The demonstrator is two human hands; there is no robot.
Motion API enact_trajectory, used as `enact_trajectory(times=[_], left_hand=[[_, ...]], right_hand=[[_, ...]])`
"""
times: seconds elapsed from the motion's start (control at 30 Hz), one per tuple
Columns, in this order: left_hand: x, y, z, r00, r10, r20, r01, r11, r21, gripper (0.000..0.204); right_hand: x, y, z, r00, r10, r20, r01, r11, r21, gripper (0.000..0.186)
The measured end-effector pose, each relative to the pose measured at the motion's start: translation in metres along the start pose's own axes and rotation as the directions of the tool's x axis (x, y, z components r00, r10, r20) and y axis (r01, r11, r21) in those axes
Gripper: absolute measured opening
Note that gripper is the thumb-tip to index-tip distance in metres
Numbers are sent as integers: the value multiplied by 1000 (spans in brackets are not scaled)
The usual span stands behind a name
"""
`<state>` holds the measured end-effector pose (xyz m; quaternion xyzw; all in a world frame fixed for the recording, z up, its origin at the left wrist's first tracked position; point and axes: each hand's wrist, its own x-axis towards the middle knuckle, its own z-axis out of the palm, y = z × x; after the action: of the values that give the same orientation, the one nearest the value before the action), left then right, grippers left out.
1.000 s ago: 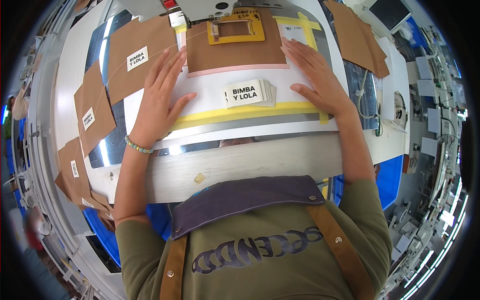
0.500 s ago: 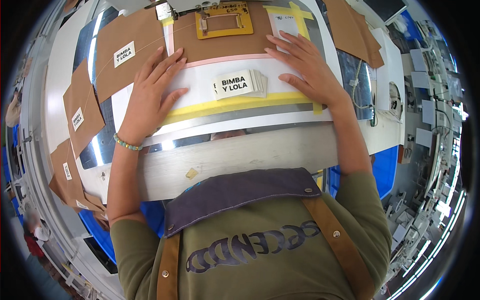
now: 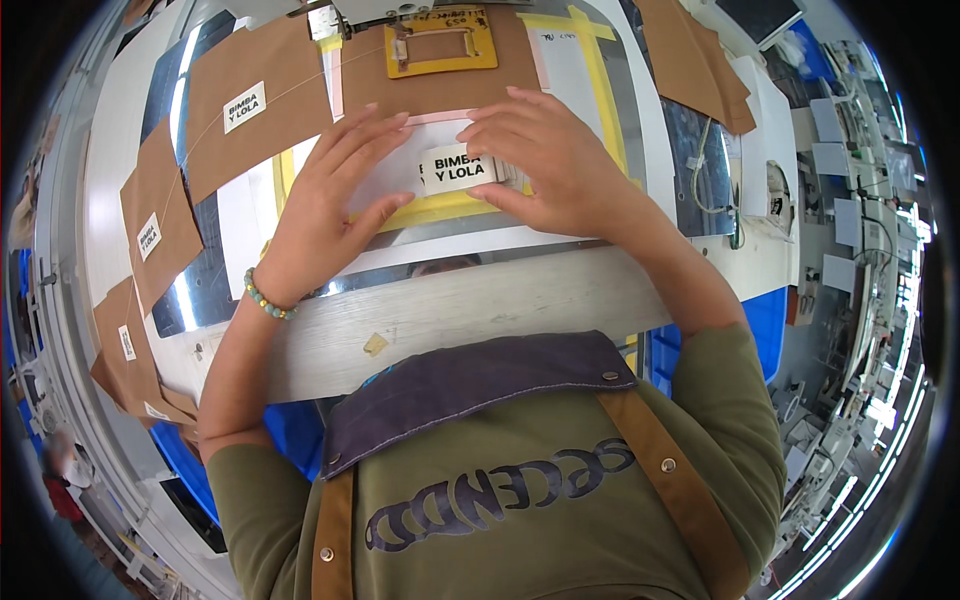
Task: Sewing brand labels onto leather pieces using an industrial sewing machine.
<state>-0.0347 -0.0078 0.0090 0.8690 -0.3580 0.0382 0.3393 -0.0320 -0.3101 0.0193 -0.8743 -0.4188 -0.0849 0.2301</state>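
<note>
A small stack of white rectangular labels (image 3: 457, 168) with black print lies on a white sheet edged with yellow tape (image 3: 440, 208). My right hand (image 3: 560, 165) curls around the stack's right side, thumb under its lower edge. My left hand (image 3: 330, 205) lies flat just left of the stack, fingers spread, fingertips close to the labels. A brown fabric piece (image 3: 440, 90) sits beyond the hands under a yellow rectangular frame (image 3: 440, 45) at the machine. A beaded bracelet (image 3: 266, 297) circles my left wrist.
Several brown fabric pieces with white labels (image 3: 245, 105) lie in a row along the left side of the shiny metal table. More brown pieces (image 3: 695, 60) are stacked at the upper right. A pale wooden edge (image 3: 480, 310) runs along the front. Cluttered benches stand to the right.
Both hands have come inward from the spread-out flat position on the sheet to the label stack. The right hand now closes on the stack; the view has shifted closer.
</note>
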Motion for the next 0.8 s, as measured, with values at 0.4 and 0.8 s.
enact_trajectory(times=[0.4, 0.8], left_hand=[[0, -4, -12, 998, -63, 24, 65, 993, -95, 58], [2, -1, -3, 996, -50, 75, 65, 975, -211, 55]], right_hand=[[11, 7, -11, 985, 169, 36, -173, 954, 246, 25], [9, -4, 1, 999, 28, 24, -29, 999, 26, 27]])
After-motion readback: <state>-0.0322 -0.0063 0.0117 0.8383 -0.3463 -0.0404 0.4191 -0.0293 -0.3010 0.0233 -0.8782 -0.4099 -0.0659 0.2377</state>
